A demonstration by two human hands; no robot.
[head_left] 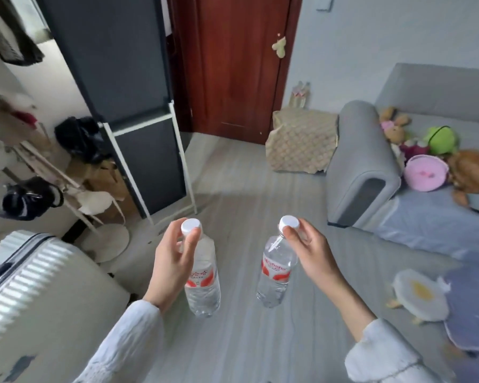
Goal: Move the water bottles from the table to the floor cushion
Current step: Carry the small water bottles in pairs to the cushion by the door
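Indoors | grey floor (246, 205) | sofa (371, 167) | perhaps cushion (473, 308) right

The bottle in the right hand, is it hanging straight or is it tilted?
Tilted. The right hand pinches the right bottle by its white cap, and the bottom swings toward the left bottle.

We see a suitcase (39, 286) left of our left hand, a sofa (371, 167) with plush toys (440, 139) beyond our right, a door (233, 64) ahead.
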